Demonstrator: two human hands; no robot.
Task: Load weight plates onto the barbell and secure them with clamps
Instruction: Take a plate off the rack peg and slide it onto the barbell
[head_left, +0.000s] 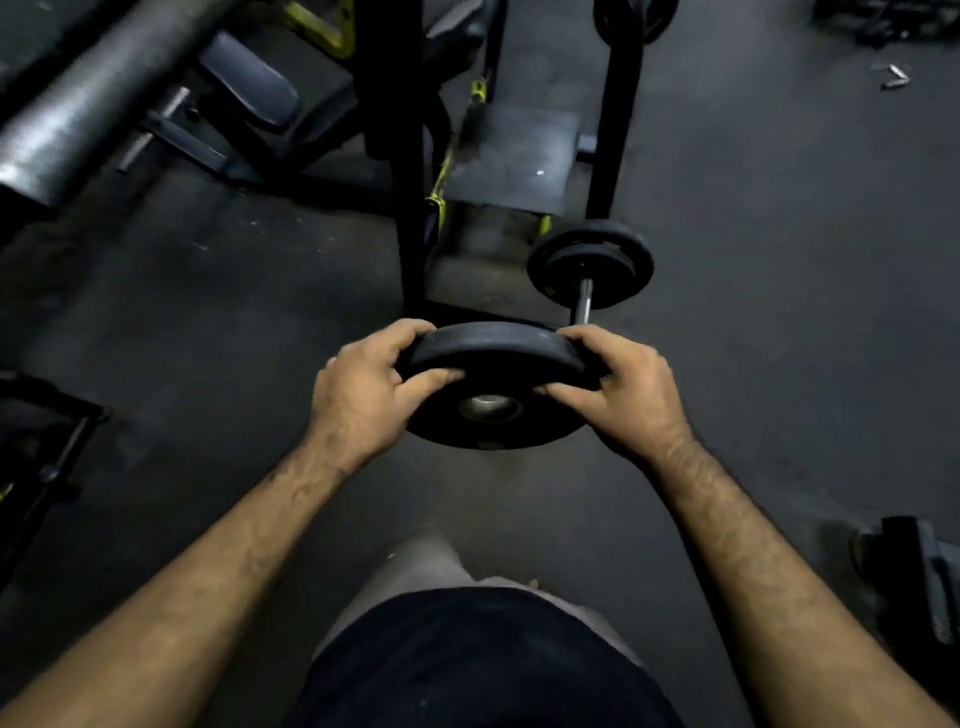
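A black round weight plate with a metal-lined centre hole is held upright in front of me. My left hand grips its left rim and my right hand grips its right rim. Behind the plate a short steel barbell runs away from me along the floor. Its far end carries two black plates. The near end of the bar is hidden behind the held plate, so I cannot tell whether the plate is on it. No clamp shows on the bar.
A black and yellow rack frame with a flat foot plate stands just beyond the bar. A padded bench and a thick grey roller lie at the upper left. Dark equipment sits at the left edge and lower right.
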